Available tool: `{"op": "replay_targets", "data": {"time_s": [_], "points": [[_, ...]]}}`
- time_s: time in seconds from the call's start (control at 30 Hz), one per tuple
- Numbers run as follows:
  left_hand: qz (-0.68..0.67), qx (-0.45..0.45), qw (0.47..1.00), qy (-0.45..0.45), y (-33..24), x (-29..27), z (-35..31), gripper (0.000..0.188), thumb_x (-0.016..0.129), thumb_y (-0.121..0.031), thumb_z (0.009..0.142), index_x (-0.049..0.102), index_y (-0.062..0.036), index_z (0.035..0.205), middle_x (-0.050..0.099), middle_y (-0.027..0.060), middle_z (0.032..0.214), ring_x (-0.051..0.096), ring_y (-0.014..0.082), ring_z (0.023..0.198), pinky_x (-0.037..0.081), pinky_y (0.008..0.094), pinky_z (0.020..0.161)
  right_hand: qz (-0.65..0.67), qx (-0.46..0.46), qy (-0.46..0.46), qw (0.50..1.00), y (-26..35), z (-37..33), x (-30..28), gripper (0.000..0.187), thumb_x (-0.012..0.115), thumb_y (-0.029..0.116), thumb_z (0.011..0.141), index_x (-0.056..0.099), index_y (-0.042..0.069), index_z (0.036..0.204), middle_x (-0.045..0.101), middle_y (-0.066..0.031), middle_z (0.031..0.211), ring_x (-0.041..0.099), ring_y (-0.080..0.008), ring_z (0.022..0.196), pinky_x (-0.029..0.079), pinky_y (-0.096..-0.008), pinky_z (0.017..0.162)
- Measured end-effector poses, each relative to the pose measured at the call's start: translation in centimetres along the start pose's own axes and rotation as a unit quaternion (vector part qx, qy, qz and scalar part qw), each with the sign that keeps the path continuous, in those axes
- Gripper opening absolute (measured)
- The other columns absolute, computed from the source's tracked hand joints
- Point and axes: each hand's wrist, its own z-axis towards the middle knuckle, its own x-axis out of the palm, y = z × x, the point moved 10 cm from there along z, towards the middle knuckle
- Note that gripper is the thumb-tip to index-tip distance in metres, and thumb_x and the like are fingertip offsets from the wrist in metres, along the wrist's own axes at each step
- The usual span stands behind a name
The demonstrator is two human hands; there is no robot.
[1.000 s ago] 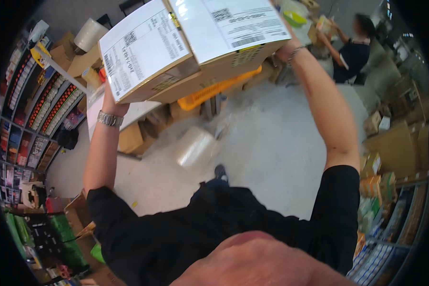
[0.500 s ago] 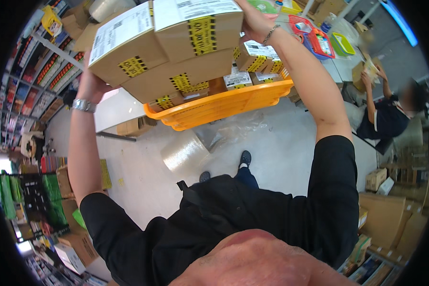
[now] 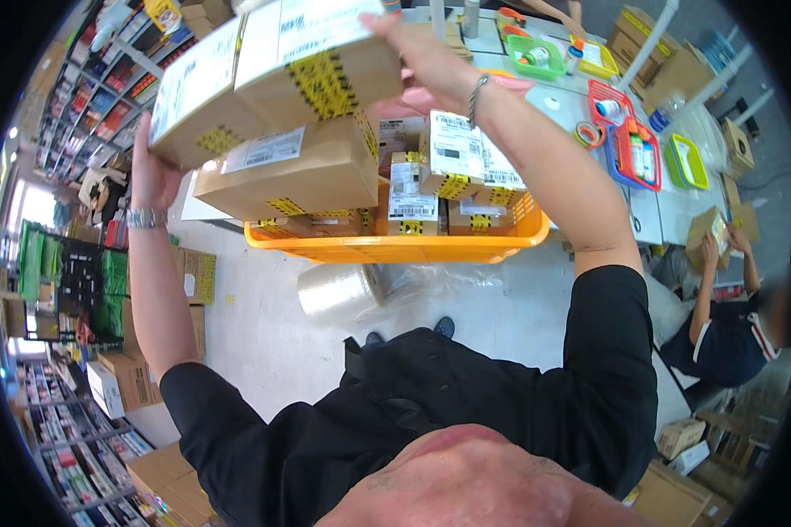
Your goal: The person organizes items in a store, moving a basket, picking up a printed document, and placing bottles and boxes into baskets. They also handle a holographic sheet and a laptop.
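Two cardboard boxes sit side by side between my hands, raised and tilted over an orange plastic basket [image 3: 395, 249]. My left hand [image 3: 154, 172] presses the outer side of the left box [image 3: 193, 110]. My right hand [image 3: 426, 63] is curled around the far right edge of the right box [image 3: 321, 79]. Both boxes carry white labels and yellow-black tape. Under them a larger cardboard box [image 3: 294, 176] lies on the basket's left part, its labelled top partly showing. Smaller taped boxes [image 3: 413, 198] fill the basket's right side.
A white table [image 3: 558, 110] behind holds a green basket [image 3: 536, 57], a red basket [image 3: 633, 154] and bottles. At right, another person [image 3: 721, 325] handles a small carton. A roll of clear wrap [image 3: 338, 290] lies on the floor. Shelves [image 3: 88, 97] line the left.
The two boxes have shifted left with my hands and come away from the larger box, whose top label now shows. More of the basket and the table is in view.
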Motion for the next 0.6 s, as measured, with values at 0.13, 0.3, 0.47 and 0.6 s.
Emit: {"op": "replay_targets", "data": {"time_s": [0.13, 0.3, 0.47, 0.6], "points": [[0.050, 0.040, 0.993, 0.095, -6.9, 4.6, 2.6, 0.061, 0.044, -0.047, 0.093, 0.038, -0.0044, 0.137, 0.047, 0.0125, 0.135, 0.048, 0.0245, 0.122, 0.041, 0.0483, 0.098, 0.038, -0.128, 0.067, 0.989, 5.1, 6.3, -4.8, 0.055, 0.047, 0.052, 0.088, 0.049, 0.015, 0.129, 0.053, -0.0118, 0.123, 0.049, -0.0299, 0.114, 0.046, -0.0482, 0.086], [0.099, 0.089, 0.988, 0.082, -7.3, 4.0, 10.3, 0.053, 0.059, -0.037, 0.089, 0.044, -0.0081, 0.131, 0.056, 0.0066, 0.124, 0.053, 0.0188, 0.112, 0.041, 0.0432, 0.096, -0.095, -0.081, -0.006, 0.992, 2.3, 9.8, -8.3, 0.058, 0.062, 0.034, 0.081, 0.044, 0.011, 0.131, 0.054, -0.0092, 0.118, 0.051, -0.0227, 0.108, 0.047, -0.0402, 0.083], [0.247, 0.071, 0.960, 0.108, -0.9, 1.2, 17.0, 0.048, 0.068, -0.022, 0.083, 0.050, -0.0095, 0.125, 0.057, 0.0014, 0.121, 0.053, 0.0151, 0.112, 0.043, 0.0381, 0.094, -0.091, -0.214, -0.048, 0.971, -2.3, 11.4, -7.6, 0.084, 0.076, 0.013, 0.068, 0.032, 0.011, 0.139, 0.057, -0.0070, 0.116, 0.054, -0.0151, 0.101, 0.048, -0.0329, 0.076], [0.366, 0.068, 0.918, 0.139, 4.0, -1.1, 20.4, 0.051, 0.072, -0.012, 0.078, 0.051, -0.0024, 0.123, 0.063, 0.0034, 0.110, 0.060, 0.0101, 0.093, 0.047, 0.0211, 0.077, -0.088, -0.191, -0.106, 0.972, -7.5, 11.6, -8.5, 0.090, 0.076, 0.010, 0.066, 0.028, 0.010, 0.142, 0.057, -0.0079, 0.118, 0.055, -0.0149, 0.098, 0.045, -0.0290, 0.075]]}}
